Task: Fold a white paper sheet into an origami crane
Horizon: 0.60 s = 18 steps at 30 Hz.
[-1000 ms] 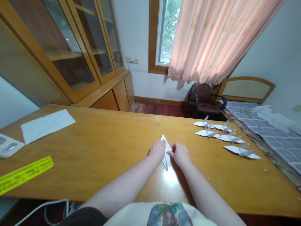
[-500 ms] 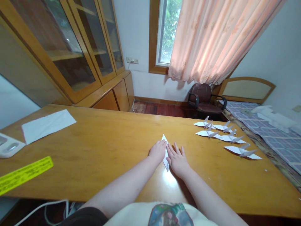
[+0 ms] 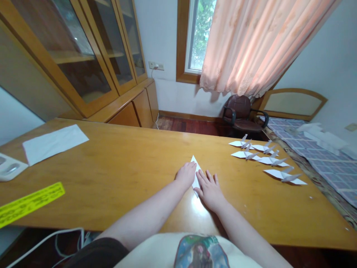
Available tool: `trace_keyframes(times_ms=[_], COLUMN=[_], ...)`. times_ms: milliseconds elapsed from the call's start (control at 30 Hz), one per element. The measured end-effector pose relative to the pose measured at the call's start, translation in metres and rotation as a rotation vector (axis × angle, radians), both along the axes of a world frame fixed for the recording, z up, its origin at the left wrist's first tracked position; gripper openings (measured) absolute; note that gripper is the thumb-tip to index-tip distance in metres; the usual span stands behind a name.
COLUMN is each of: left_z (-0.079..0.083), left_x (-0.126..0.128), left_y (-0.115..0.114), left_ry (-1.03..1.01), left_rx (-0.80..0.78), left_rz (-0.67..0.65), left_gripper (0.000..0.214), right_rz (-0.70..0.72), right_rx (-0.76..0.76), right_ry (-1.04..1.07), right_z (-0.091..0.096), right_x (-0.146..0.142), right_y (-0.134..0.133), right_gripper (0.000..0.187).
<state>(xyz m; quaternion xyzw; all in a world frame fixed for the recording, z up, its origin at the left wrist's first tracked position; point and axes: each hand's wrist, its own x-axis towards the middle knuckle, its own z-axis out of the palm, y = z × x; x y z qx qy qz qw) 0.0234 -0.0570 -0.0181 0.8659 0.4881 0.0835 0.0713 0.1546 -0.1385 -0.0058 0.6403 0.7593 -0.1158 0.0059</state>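
A narrow, pointed piece of folded white paper [image 3: 196, 182] lies flat on the wooden table [image 3: 134, 160], its far tip showing beyond my fingers and its near tip towards me. On its left edge, my left hand [image 3: 186, 175] presses down with the fingers together and partly curled. My right hand [image 3: 209, 190] rests flat along the right side, fingers spread, with the thumb on the paper near its lower end. Several folded white paper cranes [image 3: 272, 160] stand in a cluster on the table to the right.
At the left lie a white sheet [image 3: 55, 143], a white object with oval recesses [image 3: 12, 167] and a yellow printed strip [image 3: 33, 201]. White cables [image 3: 69, 232] hang below the table's near left edge. Beyond the far edge are a chair [image 3: 241, 111] and a bed [image 3: 312, 145].
The camera view has tilted slightly, so the table sits a little higher. My right thumb has slid slightly towards the paper's near tip. Both hands otherwise stay on the folded paper.
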Motion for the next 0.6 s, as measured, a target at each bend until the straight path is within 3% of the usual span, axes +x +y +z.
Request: trace_keyframes(times_ms=[367,600], left_z=[-0.006,-0.007], left_x=[0.001,0.001], left_y=[-0.001,-0.001], left_ry=[-0.010,0.006], left_rx=[0.096,0.092], left_rz=[-0.014,-0.004], left_gripper=[0.040,0.038], right_rz=[0.010,0.065], right_rx=[0.002,0.025], right_ry=[-0.042,-0.066], right_z=[-0.004,-0.012], right_x=[-0.004,-0.012], right_y=[0.001,-0.014], right_gripper=[0.071,0.077])
